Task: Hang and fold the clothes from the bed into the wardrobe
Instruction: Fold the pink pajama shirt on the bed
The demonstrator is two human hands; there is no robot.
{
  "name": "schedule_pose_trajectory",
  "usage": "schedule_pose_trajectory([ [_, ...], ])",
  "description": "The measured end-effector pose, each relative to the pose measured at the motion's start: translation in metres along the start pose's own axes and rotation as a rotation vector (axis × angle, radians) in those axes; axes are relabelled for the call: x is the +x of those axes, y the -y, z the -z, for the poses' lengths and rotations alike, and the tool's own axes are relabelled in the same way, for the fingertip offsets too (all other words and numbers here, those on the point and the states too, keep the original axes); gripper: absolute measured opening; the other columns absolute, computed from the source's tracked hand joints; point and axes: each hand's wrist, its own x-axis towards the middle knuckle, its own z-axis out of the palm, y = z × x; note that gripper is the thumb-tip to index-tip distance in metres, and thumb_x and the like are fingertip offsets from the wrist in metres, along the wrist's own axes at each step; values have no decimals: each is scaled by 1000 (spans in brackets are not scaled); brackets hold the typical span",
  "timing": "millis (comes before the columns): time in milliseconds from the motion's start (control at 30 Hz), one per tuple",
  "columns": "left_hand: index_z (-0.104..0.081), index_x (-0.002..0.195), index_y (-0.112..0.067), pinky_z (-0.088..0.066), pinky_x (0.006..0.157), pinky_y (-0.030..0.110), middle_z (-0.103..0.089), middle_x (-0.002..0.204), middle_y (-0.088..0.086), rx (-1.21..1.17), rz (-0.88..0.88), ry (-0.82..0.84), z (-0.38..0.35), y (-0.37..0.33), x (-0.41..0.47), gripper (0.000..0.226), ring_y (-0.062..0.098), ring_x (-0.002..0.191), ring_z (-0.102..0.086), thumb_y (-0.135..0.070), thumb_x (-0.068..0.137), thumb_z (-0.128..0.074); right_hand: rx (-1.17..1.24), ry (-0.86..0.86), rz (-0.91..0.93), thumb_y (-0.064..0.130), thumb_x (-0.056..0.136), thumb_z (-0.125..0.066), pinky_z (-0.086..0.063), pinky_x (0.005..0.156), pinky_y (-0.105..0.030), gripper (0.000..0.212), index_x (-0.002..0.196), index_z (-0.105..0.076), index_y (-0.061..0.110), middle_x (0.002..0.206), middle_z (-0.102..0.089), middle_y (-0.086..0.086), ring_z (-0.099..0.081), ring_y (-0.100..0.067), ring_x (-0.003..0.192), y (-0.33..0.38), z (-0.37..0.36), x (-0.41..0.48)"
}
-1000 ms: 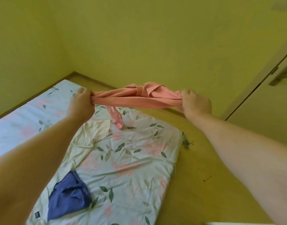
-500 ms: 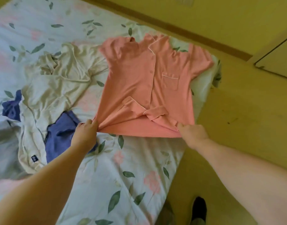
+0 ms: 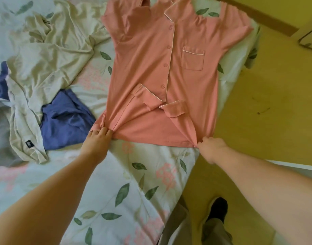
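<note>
A pink short-sleeved pyjama shirt [image 3: 146, 64] with white piping, buttons and a chest pocket lies spread face up on the bed [image 3: 134, 183], collar away from me. My left hand [image 3: 98, 140] pinches the shirt's bottom left hem corner. At the bottom right corner, near the bed's edge, my right hand [image 3: 210, 147] pinches the hem. Both corners are bunched where I hold them. The lower front flaps are folded back near the last button.
A cream garment [image 3: 45, 55] lies crumpled left of the pink shirt, with a blue garment [image 3: 65, 119] and a grey one [image 3: 1, 138] beside it. The bed has a floral sheet. The wooden floor [image 3: 268, 103] is on the right, with my foot [image 3: 217, 207] below.
The shirt went from being held bunched in the air to lying spread on the bed. My view tilted down and closer. Both hands keep their hold on the hem.
</note>
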Motion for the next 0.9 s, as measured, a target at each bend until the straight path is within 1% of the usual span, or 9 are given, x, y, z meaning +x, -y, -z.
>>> schedule_pose_trajectory([
  [133, -44, 142, -9, -49, 60, 40, -24, 159, 15, 63, 220, 64, 26, -42, 3, 59, 40, 106, -63, -7, 86, -61, 109, -127, -89, 22, 93, -53, -48, 81, -34, 40, 133, -56, 22, 120, -62, -6, -62, -28, 110, 5, 19, 2],
  [200, -46, 140, -12, -44, 58, 35, -35, 149, 13, 120, 218, 66, 37, -68, 7, 53, 30, 95, -67, -16, 89, -61, 326, -265, -181, 24, 93, -50, -47, 75, -35, 36, 128, -59, 23, 115, -64, -6, -64, -31, 104, 9, 31, 11],
  [333, -58, 114, -11, -45, 78, 44, -56, 115, 10, -91, 10, -166, 43, -101, 31, 32, 35, 101, -57, -17, 82, -59, 978, -520, -293, 41, 88, -57, -47, 97, -47, 51, 129, -52, 11, 131, -54, -16, -54, -38, 121, 20, 55, 40],
  [433, -55, 119, -9, -40, 91, 47, -54, 127, 13, -313, 110, -232, 51, -105, 67, 37, 38, 113, -51, -17, 83, -56, 1394, -479, -280, 54, 71, -69, -50, 97, -47, 80, 136, -46, 13, 131, -58, -10, -59, -33, 116, 35, 68, 58],
  [533, -47, 137, -10, -36, 104, 51, -46, 143, 13, -477, 258, -235, 61, -97, 102, 46, 39, 129, -43, -24, 93, -48, 1598, -362, -301, 38, 67, -69, -56, 90, -44, 62, 122, -52, 17, 118, -66, -8, -65, -31, 101, 51, 66, 71],
  [667, -44, 143, -14, -37, 109, 52, -48, 145, 14, -700, 474, -112, 63, -77, 128, 57, 39, 134, -42, -33, 88, -49, 1359, -284, 3, 33, 76, -64, -52, 76, -36, 28, 102, -52, 30, 100, -66, 1, -64, -25, 90, 75, 46, 57],
  [733, -54, 134, -19, -43, 104, 53, -58, 134, 15, -701, 488, -103, 62, -69, 136, 55, 41, 124, -51, -43, 84, -48, 1039, -177, 170, 38, 80, -60, -55, 86, -41, 45, 124, -50, 38, 120, -64, 2, -64, -27, 106, 81, 38, 49],
  [800, -58, 127, -23, -48, 99, 51, -66, 121, 12, -739, 443, -69, 61, -66, 137, 51, 41, 113, -59, -46, 83, -47, 834, -90, 234, 33, 87, -59, -53, 93, -43, 67, 148, -31, 39, 138, -56, 0, -59, -28, 119, 84, 35, 46],
  [900, -52, 135, -27, -50, 95, 49, -66, 120, 12, -808, 362, -47, 56, -65, 128, 52, 39, 109, -61, -47, 88, -49, 818, -100, 223, 29, 90, -58, -53, 93, -40, 65, 149, -31, 38, 138, -57, -2, -59, -29, 119, 82, 42, 45],
])
